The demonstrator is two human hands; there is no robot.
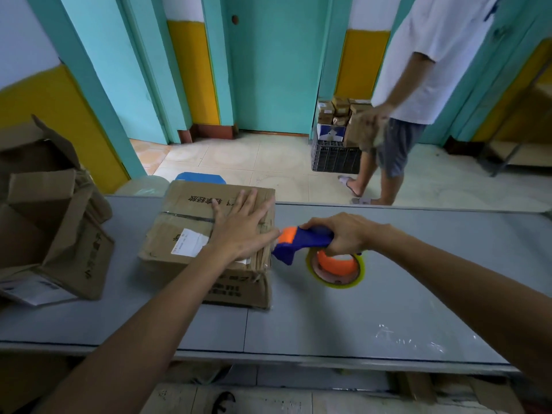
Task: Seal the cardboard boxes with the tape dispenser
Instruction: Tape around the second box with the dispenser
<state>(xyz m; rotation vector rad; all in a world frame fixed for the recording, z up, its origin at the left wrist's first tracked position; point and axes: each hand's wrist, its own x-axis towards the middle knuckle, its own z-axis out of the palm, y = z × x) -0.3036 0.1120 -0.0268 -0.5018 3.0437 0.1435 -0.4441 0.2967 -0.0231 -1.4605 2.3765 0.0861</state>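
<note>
Open boxes: several open boxes point(53, 234) crowd the left end of the tabletop point(418, 279), flaps up, one tipped on its side with a white sheet under it.

Box: the box point(179, 222) I am working on stands just right of them, toward the far edge and left of the middle. Its flaps are down, a clear strip of tape crosses the top, and a white label point(189, 242) is stuck on it.

Left grip: my left grip point(242, 231) lies flat on top of the box near its right edge, fingers straight and spread, holding nothing.

Dispenser: the blue dispenser point(298, 242) is in the air just right of the box, its orange front end at the box's upper right edge, close by my left thumb. I cannot tell whether it touches the cardboard.

Roll: the roll point(340, 268), with its orange core and yellowish tape, hangs below the handle, low over the tabletop.

Right grip: my right grip point(343, 234) is wrapped round the dispenser's handle, fingers curled tight.

Stool: a blue stool point(200, 177) shows behind the far edge, beyond the box.

Crate: a black crate point(334, 156) stacked with small boxes sits on the floor farther back.

Person: a person point(433, 55) in a white shirt stands right of the crate, carrying something brown and blurred.
</note>
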